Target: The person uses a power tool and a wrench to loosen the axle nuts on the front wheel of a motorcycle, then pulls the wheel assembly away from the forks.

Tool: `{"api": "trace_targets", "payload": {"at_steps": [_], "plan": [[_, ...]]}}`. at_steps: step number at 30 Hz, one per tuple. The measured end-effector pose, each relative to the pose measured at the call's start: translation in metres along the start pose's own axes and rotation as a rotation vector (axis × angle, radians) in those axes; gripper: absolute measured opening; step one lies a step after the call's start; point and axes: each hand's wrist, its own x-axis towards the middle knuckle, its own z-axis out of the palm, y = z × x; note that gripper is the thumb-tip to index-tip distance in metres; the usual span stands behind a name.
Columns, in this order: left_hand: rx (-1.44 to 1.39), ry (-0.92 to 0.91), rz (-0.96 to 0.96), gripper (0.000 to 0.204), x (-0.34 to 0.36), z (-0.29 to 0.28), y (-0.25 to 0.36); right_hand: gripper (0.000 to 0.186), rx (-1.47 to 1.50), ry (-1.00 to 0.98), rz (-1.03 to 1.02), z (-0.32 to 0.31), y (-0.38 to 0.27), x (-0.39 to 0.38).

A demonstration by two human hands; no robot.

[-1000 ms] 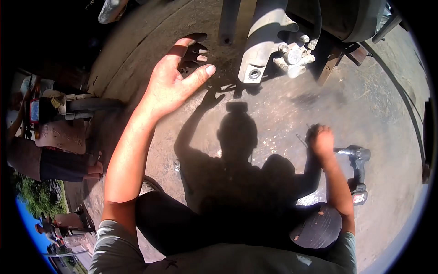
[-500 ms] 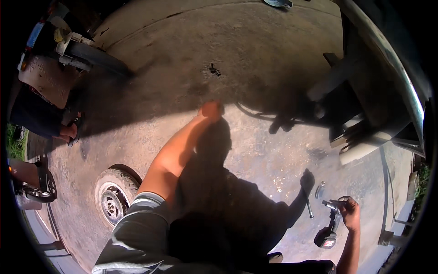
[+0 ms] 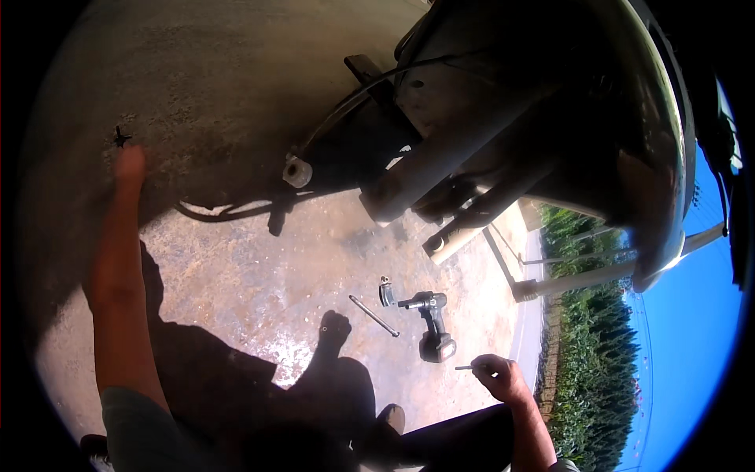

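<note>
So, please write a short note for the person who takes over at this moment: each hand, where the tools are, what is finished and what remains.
Left hand: stretched out to the concrete ground, open, beside a small black clip; contact unclear.
Right hand: closed on a thin metal tool.
On the ground: cordless impact driver, a long metal rod and a small part, all untouched.
The vehicle's underside is overhead.
Done or left: cannot tell from this view.
</note>
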Motion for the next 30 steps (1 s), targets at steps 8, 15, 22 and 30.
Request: {"api": "trace_targets", "payload": {"at_steps": [8,15,22,30], "plan": [[-0.846,0.261,0.296,0.059,-0.255,-0.051,0.125,0.017,0.486,-0.047,-0.014,-0.003,-0.047,0.018],[-1.579,-0.883,0.616,0.019,-0.486,-0.271,0.241,0.024,0.798,-0.162,-0.339,0.026,-0.109,0.057],[-1.309,-0.671,0.812,0.022,-0.497,-0.383,0.264,0.021,0.935,-0.336,-0.504,0.007,-0.126,0.048],[-0.738,-0.505,0.917,0.024,-0.530,-0.406,0.340,0.019,0.889,-0.332,-0.662,-0.007,-0.037,0.083]]}}
